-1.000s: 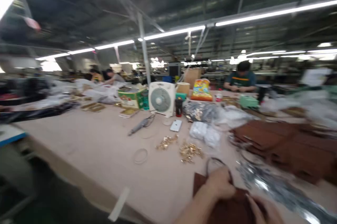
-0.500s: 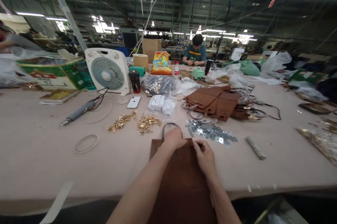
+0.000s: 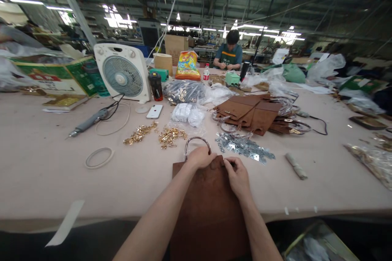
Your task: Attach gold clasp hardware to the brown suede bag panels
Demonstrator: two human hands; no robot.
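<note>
Seen from the person's own head, two bare hands work at the top edge of a brown panel (image 3: 211, 212), a leather-like piece that lies at the near edge of a wide pinkish-beige surface (image 3: 147, 187) and reaches down toward the wearer. The left hand (image 3: 199, 157) has its grip on the panel's upper edge, right beside a looped handle (image 3: 196, 138) that stands up from it; some of its fingers are hidden. The right hand (image 3: 238, 175) has a narrow grip, thumb and fingers pinching the panel's upper right corner. Just beyond the hands lie two small heaps of gold-coloured metal pieces (image 3: 171, 136), and to their right a spread of flat silvery plates (image 3: 243, 146). Behind the plates is a pile of similar brown pieces (image 3: 257, 114) with handles. A white bundle in clear plastic (image 3: 187, 114) sits past the gold heaps, with a phone (image 3: 154, 111) to its left. Farther left are a grey corded tool (image 3: 88, 123), a pale ring (image 3: 99, 158) and a white box fan (image 3: 122, 73). A short grey roll (image 3: 296, 166) lies to the right. In the background, a co-worker in a dark apron (image 3: 229, 54) sits with both hands together.
</note>
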